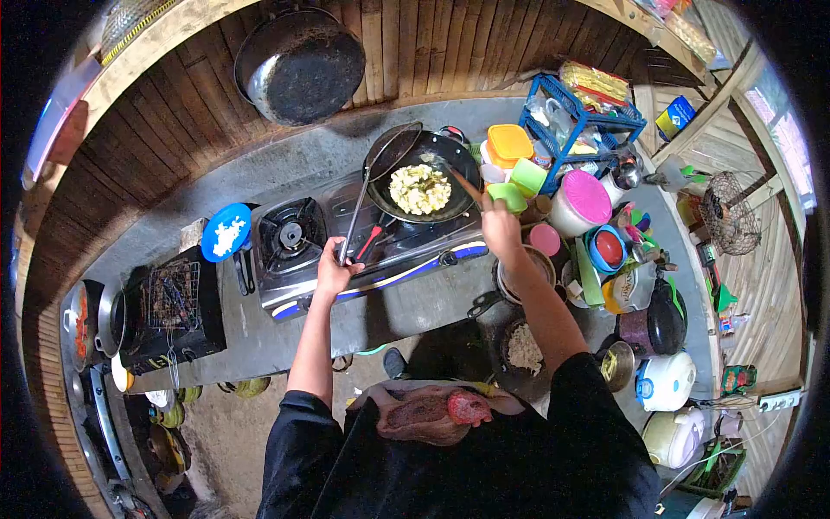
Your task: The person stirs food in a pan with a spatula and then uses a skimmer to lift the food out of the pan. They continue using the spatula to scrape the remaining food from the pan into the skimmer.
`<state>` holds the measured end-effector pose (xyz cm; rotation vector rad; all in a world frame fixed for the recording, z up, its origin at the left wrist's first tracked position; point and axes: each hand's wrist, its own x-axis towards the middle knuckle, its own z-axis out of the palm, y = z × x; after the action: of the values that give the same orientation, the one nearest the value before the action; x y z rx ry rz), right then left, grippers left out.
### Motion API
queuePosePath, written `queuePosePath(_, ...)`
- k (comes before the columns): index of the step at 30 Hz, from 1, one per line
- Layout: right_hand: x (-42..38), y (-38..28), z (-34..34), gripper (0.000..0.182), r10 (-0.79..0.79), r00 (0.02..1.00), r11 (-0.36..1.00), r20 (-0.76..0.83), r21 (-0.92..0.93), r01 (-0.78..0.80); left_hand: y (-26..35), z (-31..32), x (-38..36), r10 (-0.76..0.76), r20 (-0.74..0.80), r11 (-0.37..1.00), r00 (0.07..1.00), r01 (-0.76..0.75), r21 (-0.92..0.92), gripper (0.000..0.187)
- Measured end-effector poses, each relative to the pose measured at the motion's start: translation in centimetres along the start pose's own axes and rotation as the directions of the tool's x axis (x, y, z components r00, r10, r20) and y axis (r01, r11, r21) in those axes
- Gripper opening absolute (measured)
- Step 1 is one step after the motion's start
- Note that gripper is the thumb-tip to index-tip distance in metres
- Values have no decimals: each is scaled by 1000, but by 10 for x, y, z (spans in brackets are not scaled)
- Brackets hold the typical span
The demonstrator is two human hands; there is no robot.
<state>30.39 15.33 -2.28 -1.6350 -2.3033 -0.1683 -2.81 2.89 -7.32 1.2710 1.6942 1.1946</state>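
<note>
My left hand (335, 270) is closed around the long metal handle of a wire skimmer (356, 212). The skimmer's round mesh rests over the upper left rim of a dark wok (467, 164) on the stove's right burner. Inside the wok lies a heap of pale yellow and white chopped food (421, 189) with green bits. From the right, my right hand (500, 229) grips a spatula (465, 184) by its brown handle, which slants down into the wok; its far end is hard to make out. A small red utensil (372, 240) lies on the stove between my hands.
Left of the wok is an unlit-looking burner (291, 233), then a blue plate (226, 233) with white pieces. Plastic tubs, a pink-lidded container (586, 197) and a blue basket (575, 130) crowd the right. A large pan (303, 69) hangs on the wall.
</note>
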Motion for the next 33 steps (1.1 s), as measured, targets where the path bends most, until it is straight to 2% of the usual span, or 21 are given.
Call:
queuePosePath(4, -5, -24, -3, 47, -92, 992, 995, 88, 37, 89, -3, 0, 2, 15, -8, 1000, 1000, -14, 18, 62)
queuePosePath(9, -28, -27, -38, 47, -168, 984, 979, 54, 129, 160, 1, 0, 0, 23, -8, 999, 1000, -22, 39, 60)
queuePosePath(11, -37, -19, -50, 48, -102, 990, 995, 94, 12, 101, 3, 0, -1, 30, -3, 999, 1000, -29, 45, 59)
queuePosePath(15, -57, -3, -87, 44, -54, 999, 992, -2, 115, 53, 3, -1, -1, 8, 6, 999, 1000, -9, 43, 60)
queuePosePath(20, -70, 7, -121, 43, -36, 999, 998, 38, 43, 35, 1, -1, -1, 23, 8, 999, 1000, -24, 29, 63)
queuePosePath(22, -73, 9, -120, 43, -48, 998, 999, 45, 27, 47, 1, -2, -1, 34, 9, 999, 999, -34, 26, 64)
queuePosePath(24, -72, 4, -110, 45, -6, 987, 1000, 163, -14, 9, 2, -2, -1, 27, 14, 999, 1000, -28, 26, 64)
queuePosePath(27, -68, -4, -82, 47, -36, 994, 999, 108, 21, 33, -1, -2, 0, 49, 7, 998, 999, -49, 30, 64)
queuePosePath(33, -44, -25, -53, 49, 4, 993, 997, 122, 80, -14, -6, -1, 3, 25, 22, 999, 999, -25, 25, 62)
